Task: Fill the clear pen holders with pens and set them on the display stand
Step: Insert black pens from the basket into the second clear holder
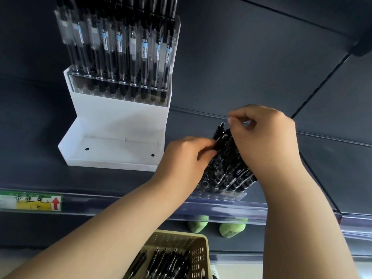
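A clear pen holder (221, 195) lies on the dark shelf near its front edge, with several black pens (227, 170) standing in its holes and some holes open at its left. My left hand (185, 160) pinches the top of one black pen at the holder's left side. My right hand (263, 135) pinches the upper ends of the pens from the right, thumb and forefinger together. The white display stand (118, 127) stands to the left; its upper tier carries a clear holder full of pens (124, 57), its lower tray is bare.
A yellow perforated basket (199, 256) with several loose black pens sits below the shelf edge at bottom centre. A price rail with a yellow label (34, 202) runs along the shelf front. Two green objects (231, 229) lie under the shelf.
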